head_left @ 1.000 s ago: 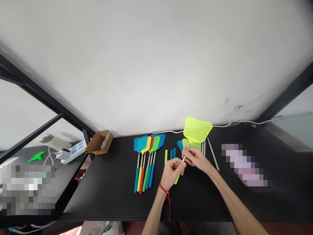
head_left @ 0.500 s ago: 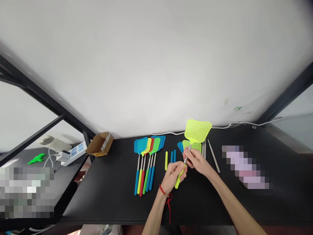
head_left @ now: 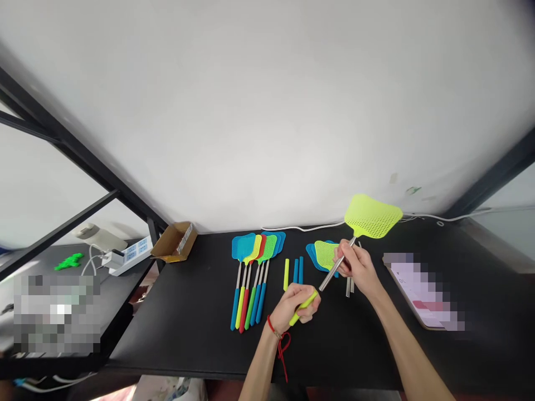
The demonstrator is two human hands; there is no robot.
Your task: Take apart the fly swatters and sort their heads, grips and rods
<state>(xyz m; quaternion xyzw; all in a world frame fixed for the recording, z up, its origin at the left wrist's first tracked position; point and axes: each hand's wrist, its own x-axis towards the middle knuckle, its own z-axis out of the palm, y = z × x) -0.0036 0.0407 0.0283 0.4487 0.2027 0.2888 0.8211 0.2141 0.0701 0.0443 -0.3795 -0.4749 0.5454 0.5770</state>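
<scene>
My left hand [head_left: 292, 307] is closed around a yellow-green handle sleeve [head_left: 308, 301]. My right hand [head_left: 360, 268] grips the metal rod [head_left: 329, 278] of a fly swatter, whose perforated yellow-green head [head_left: 371, 216] stands up above the fingers. The rod's bare lower end is close to the sleeve's upper end, with a small gap between them. Behind my hands lie a loose yellow handle [head_left: 286, 274] and two blue handles [head_left: 298, 270]. Blue and yellow-green swatter heads [head_left: 325, 255] overlap near my right hand, with metal rods [head_left: 348, 287] partly hidden below it.
Several complete fly swatters [head_left: 249, 298] in blue, yellow, red and green lie in a row on the black table [head_left: 188, 323]. An open cardboard box [head_left: 173, 245] and a power strip [head_left: 136, 253] are at the left. A blurred phone-like object [head_left: 418, 292] lies at the right.
The rod and the handle sleeve, joined before, are now apart. My right hand has moved right with the rod and head; my left has shifted slightly down with the sleeve.
</scene>
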